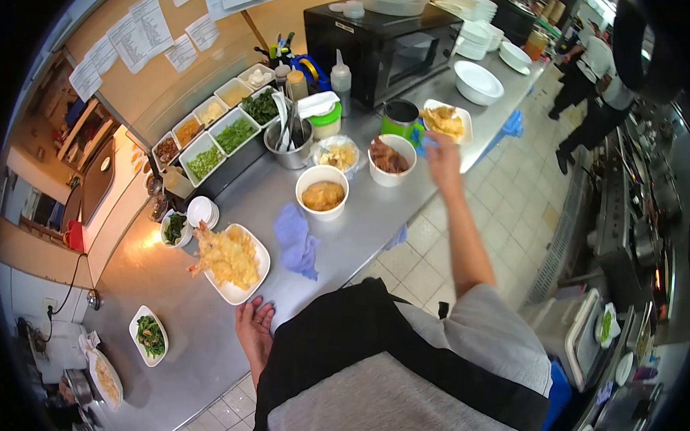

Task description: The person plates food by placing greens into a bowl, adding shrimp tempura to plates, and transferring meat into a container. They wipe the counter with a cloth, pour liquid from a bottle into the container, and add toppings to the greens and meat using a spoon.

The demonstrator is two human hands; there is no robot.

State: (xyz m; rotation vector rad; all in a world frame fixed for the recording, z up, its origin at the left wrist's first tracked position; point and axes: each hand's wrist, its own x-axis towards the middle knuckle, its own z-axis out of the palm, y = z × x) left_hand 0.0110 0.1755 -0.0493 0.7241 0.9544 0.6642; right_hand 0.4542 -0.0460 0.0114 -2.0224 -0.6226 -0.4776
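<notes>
My left hand [255, 328] rests at the counter's front edge, palm up, fingers loosely apart with nothing in them. Just beyond its fingertips is a white plate [245, 289] heaped with battered tempura [228, 258], prawn tails sticking out. My right hand [441, 152] reaches over the far part of the counter, its fingers blurred. It is nearest to a white dish of golden fried pieces [445, 122] and a green container with a dark top [398, 120]. Close by stand a white bowl of dark meat slices [390, 161] and a white bowl with a browned topping [323, 195].
A crumpled blue cloth [296, 240] lies mid-counter. Behind are tubs of chopped greens [235, 133], a metal pot of utensils [289, 145] and a black microwave [381, 53]. Dishes of greens [150, 336] and pale food [107, 378] sit left. Other people [593, 72] stand in the aisle.
</notes>
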